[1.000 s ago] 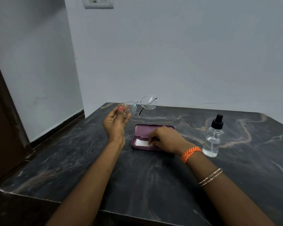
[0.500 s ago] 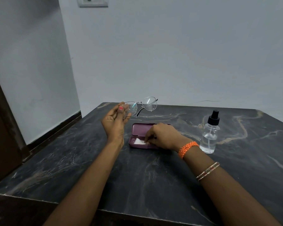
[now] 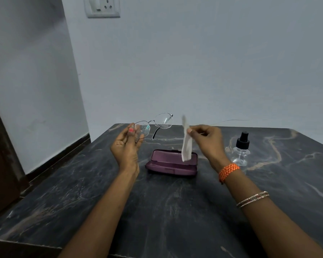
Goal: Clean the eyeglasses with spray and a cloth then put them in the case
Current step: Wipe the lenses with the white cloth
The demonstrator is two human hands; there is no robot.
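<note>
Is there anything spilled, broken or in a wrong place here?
Nothing stands out. The eyeglasses, held by the left hand, carry small droplets on the lenses, as expected after spraying. The spray bottle stands upright, and the case lies open.

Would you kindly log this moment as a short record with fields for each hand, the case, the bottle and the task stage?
left hand: holds the eyeglasses up by one lens end, droplets on the lenses
right hand: pinches the cloth, which hangs above the case
case: open on the table, nothing visible inside
spray bottle: upright on the table, right of the case, untouched
stage: lenses look sprayed; wiping not yet begun
</note>
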